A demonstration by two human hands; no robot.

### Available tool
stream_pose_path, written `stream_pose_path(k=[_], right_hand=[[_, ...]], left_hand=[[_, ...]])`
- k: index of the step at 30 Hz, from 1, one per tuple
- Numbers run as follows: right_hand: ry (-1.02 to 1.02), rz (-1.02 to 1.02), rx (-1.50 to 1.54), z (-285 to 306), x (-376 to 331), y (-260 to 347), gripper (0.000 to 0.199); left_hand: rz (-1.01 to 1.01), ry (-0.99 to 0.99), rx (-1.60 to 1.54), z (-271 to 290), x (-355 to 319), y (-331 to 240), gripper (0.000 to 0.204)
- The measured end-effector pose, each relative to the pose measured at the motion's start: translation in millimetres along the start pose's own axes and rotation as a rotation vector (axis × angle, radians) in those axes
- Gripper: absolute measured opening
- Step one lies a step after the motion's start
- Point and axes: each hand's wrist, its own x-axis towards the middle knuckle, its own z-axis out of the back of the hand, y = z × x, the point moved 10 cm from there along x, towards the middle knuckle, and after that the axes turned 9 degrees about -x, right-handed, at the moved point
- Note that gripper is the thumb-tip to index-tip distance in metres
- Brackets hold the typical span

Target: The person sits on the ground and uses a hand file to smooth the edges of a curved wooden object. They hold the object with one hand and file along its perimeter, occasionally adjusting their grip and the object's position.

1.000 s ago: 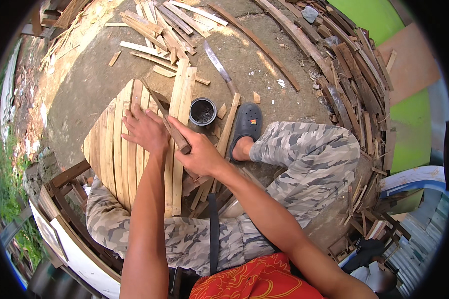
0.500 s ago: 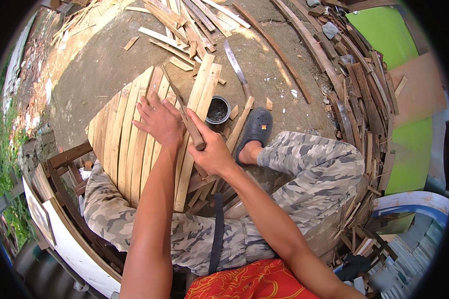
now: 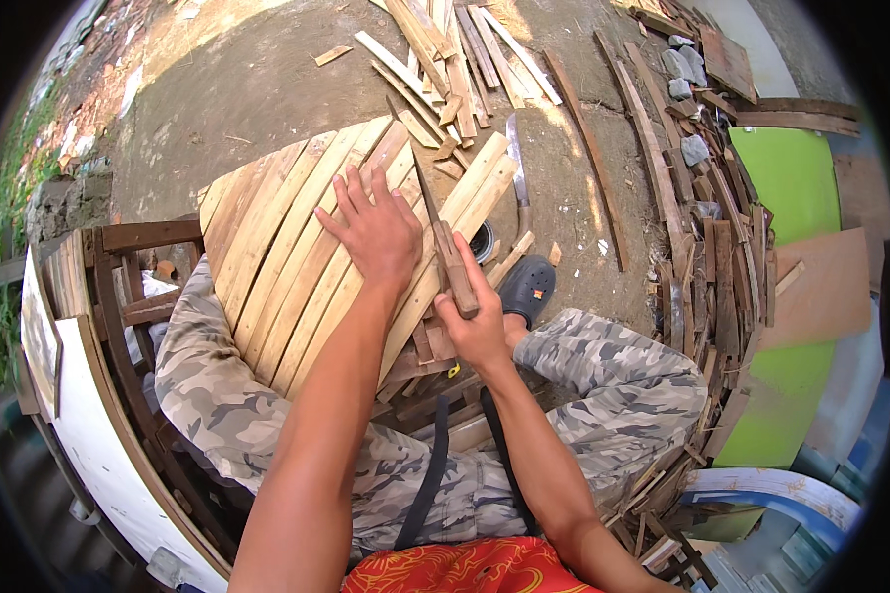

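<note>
A panel of pale wooden slats lies slanted over my lap. My left hand presses flat on it, fingers spread. Beside it, my right hand is wrapped round the brown wooden handle of a handsaw. The saw's thin dark blade shows edge-on, pointing away from me along the slats near the panel's right side; its teeth cannot be made out. Two longer slats jut past the blade on the right. Partly behind them and my right hand sits a round container, its contents mostly hidden.
A large knife lies on the concrete beyond my shoe. Loose wood strips are heaped at the far side. Stacked timber and green sheets line the right. At the left stands a brown wooden frame.
The whole view has shifted, so panel and hands sit further right. My right hand has drawn the saw back toward me, and more of its blade shows. My left hand stays flat on the slats.
</note>
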Motion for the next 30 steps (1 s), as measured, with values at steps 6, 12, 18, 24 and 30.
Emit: stream_pose_path(k=[6, 12, 18, 24, 30], right_hand=[[0.09, -0.078, -0.294, 40, -196, 27, 0.078], [-0.054, 0.171, -0.271, -4, -12, 8, 0.075], [-0.01, -0.19, -0.221, 35, -147, -1, 0.078], [0.018, 0.051, -0.214, 17, -77, 53, 0.075], [-0.001, -0.172, -0.016, 10, -47, -21, 0.076]], left_hand=[[-0.02, -0.047, 0.036, 2, 0, -4, 0.047], [-0.024, -0.075, 0.032, 3, 0, -2, 0.046], [-0.007, -0.064, 0.021, 1, 1, 0, 0.045], [-0.006, -0.077, 0.027, 4, 3, -1, 0.043], [0.003, -0.064, 0.055, 3, 4, -2, 0.042]])
